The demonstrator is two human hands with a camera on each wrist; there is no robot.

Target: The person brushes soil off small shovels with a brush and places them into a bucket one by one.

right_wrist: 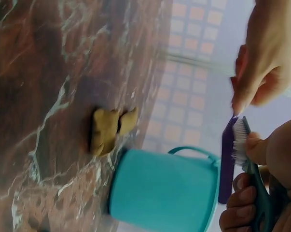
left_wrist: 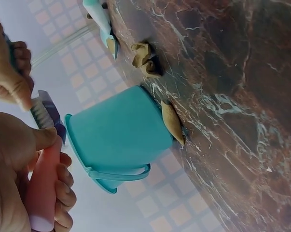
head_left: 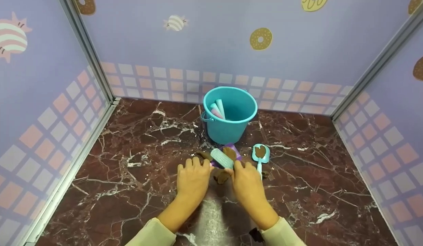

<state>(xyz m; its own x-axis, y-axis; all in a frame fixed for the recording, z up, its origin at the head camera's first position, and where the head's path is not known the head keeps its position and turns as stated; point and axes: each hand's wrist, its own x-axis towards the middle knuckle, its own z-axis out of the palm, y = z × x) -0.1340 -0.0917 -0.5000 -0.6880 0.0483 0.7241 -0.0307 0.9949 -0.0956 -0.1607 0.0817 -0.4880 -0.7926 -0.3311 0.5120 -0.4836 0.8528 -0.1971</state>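
Observation:
My left hand (head_left: 193,176) grips the pink handle (left_wrist: 44,186) of a small shovel with a flat purple blade (right_wrist: 227,162). In my right hand (head_left: 247,182) is a teal scrub brush (head_left: 221,158), its handle wrapped by the fingers and its thumb pressed near the head. White bristles (right_wrist: 240,140) face the purple blade and lie against it. Both tools are held above the floor, just in front of a turquoise bucket (left_wrist: 121,133). Below them lie curled brown pieces (right_wrist: 106,130) like dry leaves.
Pink and teal handles (head_left: 218,110) stick up inside the bucket. To its right, a light-blue shovel (head_left: 261,153) lies with a brown piece on its blade. Patterned walls (head_left: 211,41) enclose the dark red marble floor (head_left: 129,191) on three sides.

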